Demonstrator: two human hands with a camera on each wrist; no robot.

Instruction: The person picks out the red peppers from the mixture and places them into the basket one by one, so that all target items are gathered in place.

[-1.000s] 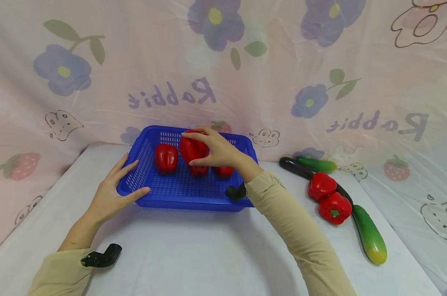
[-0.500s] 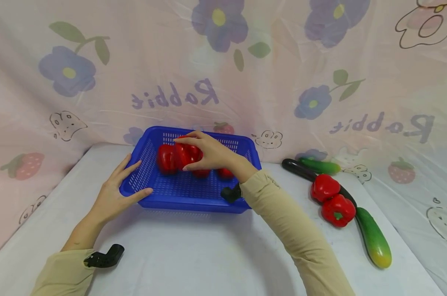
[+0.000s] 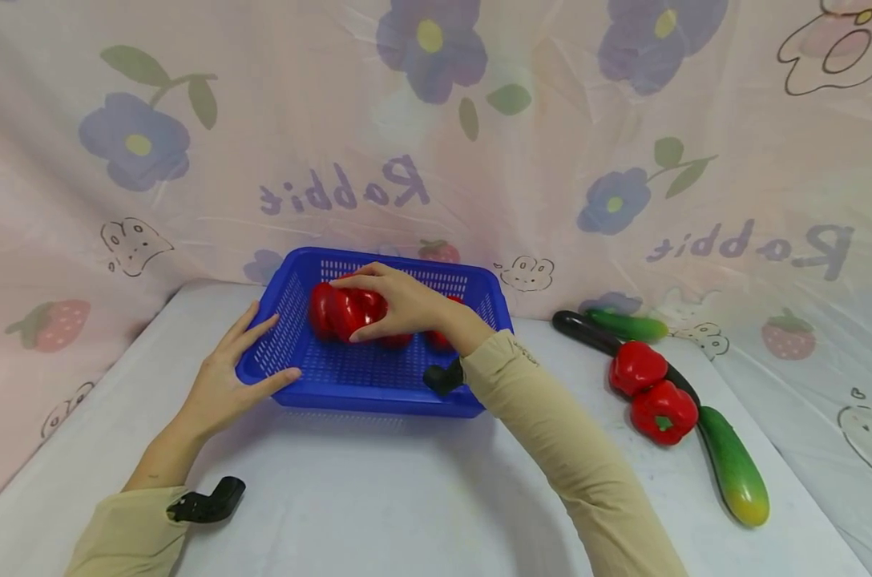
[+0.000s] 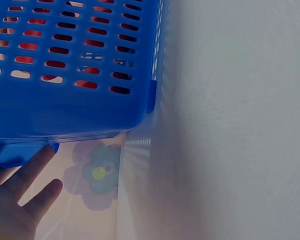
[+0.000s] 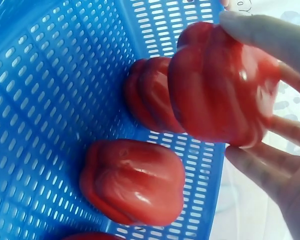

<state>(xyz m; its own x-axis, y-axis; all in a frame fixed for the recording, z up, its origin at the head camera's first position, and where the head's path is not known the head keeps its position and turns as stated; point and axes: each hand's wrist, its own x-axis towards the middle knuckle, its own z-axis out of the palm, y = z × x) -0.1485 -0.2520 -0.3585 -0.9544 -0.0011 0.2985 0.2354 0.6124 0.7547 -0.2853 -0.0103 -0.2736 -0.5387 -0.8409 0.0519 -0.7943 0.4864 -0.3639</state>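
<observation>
My right hand (image 3: pixel 410 303) grips a red bell pepper (image 3: pixel 360 311) between thumb and fingers, inside the left half of a blue plastic basket (image 3: pixel 378 403). In the right wrist view this held pepper (image 5: pixel 220 85) overlaps another red bell pepper (image 5: pixel 147 92), and one more bell pepper (image 5: pixel 135 182) lies on the basket's floor. The head view shows a bell pepper (image 3: pixel 322 309) just left of the held one and another (image 3: pixel 439 340) partly hidden by my right wrist. Fingers spread, my left hand (image 3: pixel 223 377) stays at the basket's left end, thumb near its front corner.
Right of the basket, two red bell peppers (image 3: pixel 663 412) lie against a dark eggplant (image 3: pixel 586 330). A green cucumber (image 3: pixel 631 325) is behind them, and a larger green-yellow one (image 3: pixel 733 469) lies near the table's right edge. A patterned cloth (image 3: pixel 479 192) hangs behind the white table (image 3: pixel 378 497).
My right hand has moved left and down with the held bell pepper, bringing it beside the leftmost pepper in the basket. My left hand has kept its place at the basket's left end.
</observation>
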